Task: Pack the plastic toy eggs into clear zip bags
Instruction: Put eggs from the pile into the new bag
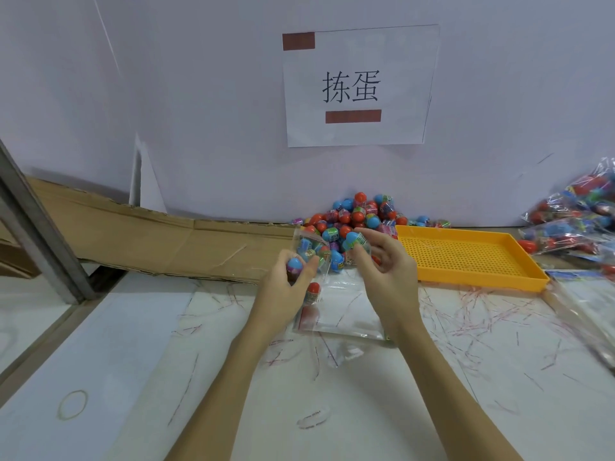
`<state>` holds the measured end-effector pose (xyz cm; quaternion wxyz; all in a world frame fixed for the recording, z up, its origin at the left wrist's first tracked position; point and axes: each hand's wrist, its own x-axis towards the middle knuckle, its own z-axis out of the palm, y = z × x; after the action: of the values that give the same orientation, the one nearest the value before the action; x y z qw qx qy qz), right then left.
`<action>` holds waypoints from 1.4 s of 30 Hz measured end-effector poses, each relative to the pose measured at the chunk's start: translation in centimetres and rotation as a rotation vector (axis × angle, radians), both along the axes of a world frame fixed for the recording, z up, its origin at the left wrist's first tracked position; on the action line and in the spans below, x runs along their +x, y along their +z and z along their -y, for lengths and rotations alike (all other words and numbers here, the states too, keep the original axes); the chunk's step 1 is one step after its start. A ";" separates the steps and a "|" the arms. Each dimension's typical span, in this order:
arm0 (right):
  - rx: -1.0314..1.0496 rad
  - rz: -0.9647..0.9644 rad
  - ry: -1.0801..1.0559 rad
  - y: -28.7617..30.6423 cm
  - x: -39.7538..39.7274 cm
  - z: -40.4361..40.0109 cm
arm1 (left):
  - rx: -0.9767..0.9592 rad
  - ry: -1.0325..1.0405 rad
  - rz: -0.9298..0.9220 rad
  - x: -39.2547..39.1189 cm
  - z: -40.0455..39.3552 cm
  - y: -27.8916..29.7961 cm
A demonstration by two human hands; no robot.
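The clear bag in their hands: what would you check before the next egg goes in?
1. Left hand holds the clear bag: ok.
2. Right hand holds a blue egg: ok.
3. Bag mouth open wide enough: cannot tell.
4. Room left in the bag: cannot tell.
5. Loose eggs at hand by the wall: ok.
6. Spare flat bag lies below: ok.

The filled bags [579, 221] run off the right edge; egg labels are too small to read
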<state>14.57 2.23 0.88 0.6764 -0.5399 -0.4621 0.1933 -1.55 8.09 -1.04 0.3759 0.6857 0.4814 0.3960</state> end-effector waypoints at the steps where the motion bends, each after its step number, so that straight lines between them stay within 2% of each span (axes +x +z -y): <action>1: 0.013 -0.013 -0.001 0.1 0.0 0.1 | -0.016 -0.012 -0.003 0.0 0.3 0.3; 8: -0.006 0.027 0.025 0.3 -0.6 0.2 | -0.099 -0.109 -0.025 0.0 0.6 0.6; 15: 0.101 0.044 0.095 0.8 -1.1 0.5 | -0.034 -0.076 -0.058 0.0 0.7 0.5; 17: 0.156 0.160 0.034 0.7 -1.3 0.6 | -0.042 -0.077 -0.057 0.0 0.8 0.6; 21: 0.210 0.576 -0.209 0.1 -1.4 0.2 | -0.039 -0.088 -0.059 0.1 1.0 0.9; 24: 0.219 0.680 -0.271 -0.6 -1.3 -0.1 | -0.023 -0.112 -0.061 0.1 1.2 1.1; 29: 0.189 0.682 -0.175 -0.9 -0.8 -0.2 | 0.014 -0.132 -0.090 0.0 1.3 1.2; 38: 0.057 0.838 -0.053 -0.6 -0.6 0.0 | 0.016 -0.124 -0.043 -0.2 1.2 1.0; 42: -0.002 0.809 0.022 -0.9 -0.5 0.0 | 0.023 -0.123 -0.005 -0.4 1.1 0.9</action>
<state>14.03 2.23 -0.05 0.4374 -0.5681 -0.6965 -0.0273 -1.92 7.04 -0.16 0.3905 0.7194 0.4346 0.3757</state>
